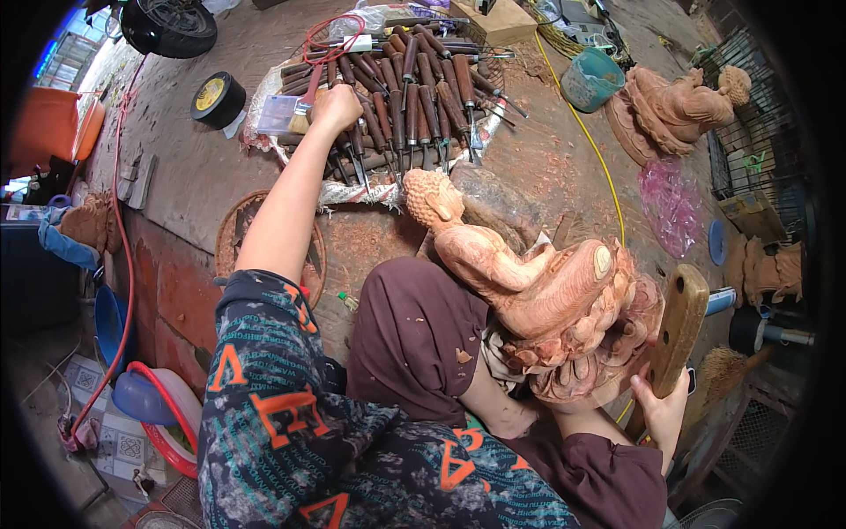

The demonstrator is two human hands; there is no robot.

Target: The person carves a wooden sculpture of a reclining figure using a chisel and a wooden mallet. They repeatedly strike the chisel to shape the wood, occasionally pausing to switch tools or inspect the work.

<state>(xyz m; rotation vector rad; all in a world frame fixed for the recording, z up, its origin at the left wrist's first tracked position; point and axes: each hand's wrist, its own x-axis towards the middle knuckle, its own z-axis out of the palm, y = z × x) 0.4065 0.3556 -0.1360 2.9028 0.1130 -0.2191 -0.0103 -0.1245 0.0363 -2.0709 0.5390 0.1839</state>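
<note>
My left hand [335, 110] reaches out to a pile of carving chisels [414, 88] with dark wooden handles. Its fingers are closed among the handles, and what they grip is hidden. Right beside that hand lies a paintbrush [300, 118] with a red handle and pale bristles. In my right hand [663, 407] is a flat wooden mallet [679, 331] with dark holes, held upright by its lower end. A carved wooden seated figure [502, 264] with a knobbly head leans tilted against my legs, its head toward the chisels.
A second carved figure [679, 110] lies at the far right beside a teal bucket [592, 79]. A black round tin [218, 99] stands left of the chisels. A yellow cord [608, 167] and a red hose [123, 212] cross the floor. Wood shavings and pink plastic [671, 207] lie around.
</note>
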